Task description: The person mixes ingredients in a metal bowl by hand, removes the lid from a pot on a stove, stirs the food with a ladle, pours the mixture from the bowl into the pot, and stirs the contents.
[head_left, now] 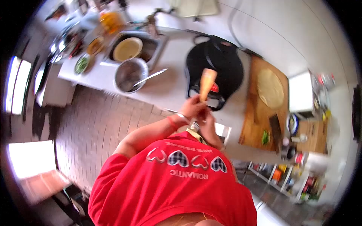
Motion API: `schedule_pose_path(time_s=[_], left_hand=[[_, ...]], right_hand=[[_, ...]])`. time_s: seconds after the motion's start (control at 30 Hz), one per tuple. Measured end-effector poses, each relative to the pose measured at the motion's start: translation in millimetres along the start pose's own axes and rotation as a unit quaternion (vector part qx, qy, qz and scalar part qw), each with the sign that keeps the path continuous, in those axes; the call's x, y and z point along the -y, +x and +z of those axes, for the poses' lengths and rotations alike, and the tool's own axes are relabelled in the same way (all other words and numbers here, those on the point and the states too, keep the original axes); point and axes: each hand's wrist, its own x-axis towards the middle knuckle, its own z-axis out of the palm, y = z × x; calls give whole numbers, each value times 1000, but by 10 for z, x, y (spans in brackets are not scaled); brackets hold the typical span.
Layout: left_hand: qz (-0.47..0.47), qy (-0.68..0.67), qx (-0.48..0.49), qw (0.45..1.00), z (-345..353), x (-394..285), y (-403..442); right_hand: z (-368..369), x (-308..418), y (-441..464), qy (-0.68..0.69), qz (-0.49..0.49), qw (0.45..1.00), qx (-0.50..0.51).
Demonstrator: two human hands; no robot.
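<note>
My left hand point(191, 108), with a bracelet at the wrist, is closed around the near end of a long orange-tan object point(207, 83). It is wider at its far end, and blur hides its kind. Close against the left hand is my right hand point(208, 126), its fingers curled at the object's lower end; what they grip is hidden. Below the hands, a silver-and-yellow piece point(194, 127) shows in front of the red shirt. The object points over the front of a black electric griddle point(220, 62), which has a red spot near its handle.
A wooden board point(250, 124) at right carries a flat dough round point(270, 88), a cleaver point(275, 130) and chopped greens point(266, 137). Left on the counter stand a metal bowl point(122, 77) with a utensil and a bowl of greens point(81, 64). A basin point(128, 49) sits in the sink point(159, 45).
</note>
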Motion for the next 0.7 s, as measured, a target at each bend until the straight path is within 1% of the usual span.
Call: schedule_pose_path(time_s=[0.03,0.07,0.1,0.13,0.17,0.2,0.23,0.27,0.3,0.33,0.37,0.4,0.43,0.5,0.53,0.57,0.6,0.67,0.7], left_hand=[[-29,3,52,998,334,-36,-26],[3,-53,101,993,633,224,59],[41,34,92,994,-717,-125,41],[59,78,83,992,-426,82,-46],[92,141,78,983,-262,96,26],[79,212,80,971,-131,121,65],[34,190,103,976,-281,229,82],[18,141,84,986,-504,276,38],[1,92,68,993,-741,328,-55],[-29,9,9,1000,-1020,399,-191],[-55,-74,-50,995,-1310,456,-363],[-59,-93,-124,986,-1584,476,-592],[-59,-116,-195,972,-1801,502,-792],[-52,-146,-297,942,-2243,748,-1226],[-61,-149,-339,927,-2370,822,-1433],[-70,-152,-380,910,-2474,889,-1625],[-74,-164,-400,899,-2581,961,-1820],[-83,-191,-434,877,-2735,1111,-2122],[-84,-201,-439,871,-2774,1140,-2290]], right_hand=[[-343,-95,-138,22,-5,999,-38],[-763,-104,-316,16,49,996,-68],[424,-169,271,186,77,977,-72],[-36,-105,28,97,113,984,-95],[-422,18,-3,36,136,982,-125],[-857,-130,-110,-16,138,961,-238],[-1169,-200,-201,-59,140,953,-263],[-1413,-341,-233,-53,161,937,-307],[-1664,-436,-298,-38,187,931,-312],[-1757,-430,-301,-29,220,913,-343],[-1907,-629,-284,-31,241,896,-371],[-2083,-850,-327,-39,253,906,-337],[-2370,-1215,-307,-56,283,894,-342],[-2695,-1682,-303,-73,338,869,-353],[-2809,-1766,-285,-70,340,869,-352],[-2882,-1822,-265,-67,344,868,-351],[-2914,-1869,-242,-63,349,867,-349],[-3070,-1935,-189,-93,388,857,-327],[-3008,-1901,-216,-108,412,848,-316]])
